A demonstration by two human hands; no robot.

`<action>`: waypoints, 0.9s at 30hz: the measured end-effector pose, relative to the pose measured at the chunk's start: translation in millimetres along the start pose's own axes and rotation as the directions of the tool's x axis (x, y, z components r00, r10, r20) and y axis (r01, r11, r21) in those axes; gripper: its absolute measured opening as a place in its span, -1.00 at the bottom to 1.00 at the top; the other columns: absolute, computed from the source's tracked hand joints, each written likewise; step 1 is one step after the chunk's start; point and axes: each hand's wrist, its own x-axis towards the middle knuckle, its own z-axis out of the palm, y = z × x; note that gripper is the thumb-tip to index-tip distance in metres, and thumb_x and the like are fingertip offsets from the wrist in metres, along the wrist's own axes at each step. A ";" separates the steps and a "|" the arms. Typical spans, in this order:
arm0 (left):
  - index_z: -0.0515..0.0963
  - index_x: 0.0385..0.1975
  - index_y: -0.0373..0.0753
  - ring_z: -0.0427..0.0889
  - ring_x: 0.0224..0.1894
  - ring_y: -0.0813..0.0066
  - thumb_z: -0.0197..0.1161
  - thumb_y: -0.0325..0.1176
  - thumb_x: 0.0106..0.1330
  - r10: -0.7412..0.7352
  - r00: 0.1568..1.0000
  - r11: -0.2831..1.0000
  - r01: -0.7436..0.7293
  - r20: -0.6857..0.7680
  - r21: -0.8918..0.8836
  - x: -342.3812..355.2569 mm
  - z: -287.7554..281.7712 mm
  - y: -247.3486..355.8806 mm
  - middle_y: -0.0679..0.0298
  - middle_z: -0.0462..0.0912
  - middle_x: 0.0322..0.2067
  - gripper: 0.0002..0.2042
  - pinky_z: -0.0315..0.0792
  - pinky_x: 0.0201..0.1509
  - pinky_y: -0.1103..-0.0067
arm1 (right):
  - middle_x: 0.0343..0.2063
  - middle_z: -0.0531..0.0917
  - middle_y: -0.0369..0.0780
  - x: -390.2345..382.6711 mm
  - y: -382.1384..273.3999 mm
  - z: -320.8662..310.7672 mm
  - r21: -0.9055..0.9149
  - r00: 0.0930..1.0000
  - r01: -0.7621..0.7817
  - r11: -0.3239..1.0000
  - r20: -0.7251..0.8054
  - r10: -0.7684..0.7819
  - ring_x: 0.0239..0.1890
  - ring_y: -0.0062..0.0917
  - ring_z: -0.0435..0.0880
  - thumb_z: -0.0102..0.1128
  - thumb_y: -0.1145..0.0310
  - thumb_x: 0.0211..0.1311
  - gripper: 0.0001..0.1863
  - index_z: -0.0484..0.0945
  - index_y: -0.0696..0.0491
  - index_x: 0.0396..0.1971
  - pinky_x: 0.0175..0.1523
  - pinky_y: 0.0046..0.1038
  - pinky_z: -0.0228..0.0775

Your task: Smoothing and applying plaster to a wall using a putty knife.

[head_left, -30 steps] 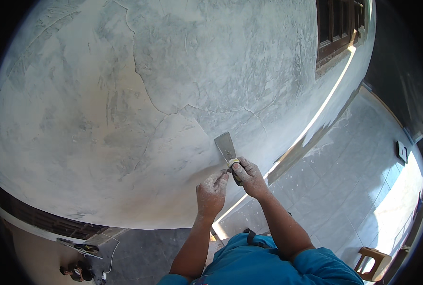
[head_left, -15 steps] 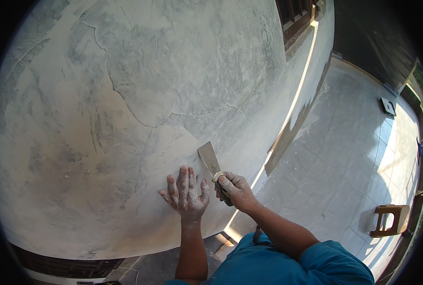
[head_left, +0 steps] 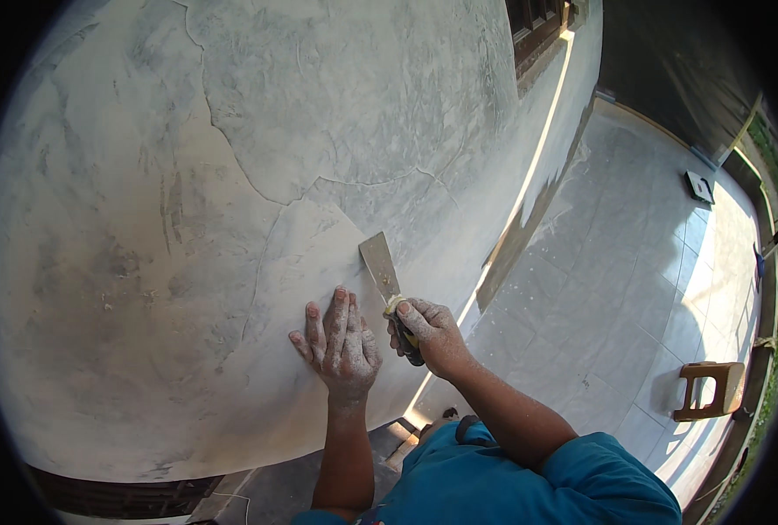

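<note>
My right hand [head_left: 428, 337] grips the dark, yellowish-trimmed handle of a metal putty knife [head_left: 378, 262], whose wide blade lies at or very near the plastered wall [head_left: 301, 105]. Just left of the knife, my left hand [head_left: 341, 350] rests on the wall with fingers stretched out and apart. Both hands are coated in pale dust. Raised cracks run across the grey-white plaster above the blade, beside a smoother pale patch.
A wooden-framed window [head_left: 533, 31] is at upper right. On the pale tiled floor [head_left: 590, 324] to the right lie a brown plastic stool [head_left: 712, 394] and a dark flat object [head_left: 698, 190]. A dark sheet [head_left: 673, 66] hangs beyond; a window grille [head_left: 126, 494] shows at lower left.
My left hand has left the knife handle and spread out on the wall to its left. The knife and my right hand sit farther left in view; the view has shifted toward the floor side.
</note>
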 end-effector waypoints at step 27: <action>0.60 0.10 -0.16 0.14 0.46 0.02 0.19 -0.14 0.27 0.078 0.988 0.996 -0.084 0.132 0.038 -6.0 -46.0 -40.5 0.36 0.40 0.33 -0.56 -0.58 0.48 -0.03 | -0.51 0.58 -0.26 -40.4 28.3 62.1 0.243 0.979 -0.123 0.962 -0.127 0.157 -0.52 -0.57 0.57 0.02 0.05 0.47 -0.61 0.54 0.11 -0.28 -0.40 -0.51 0.43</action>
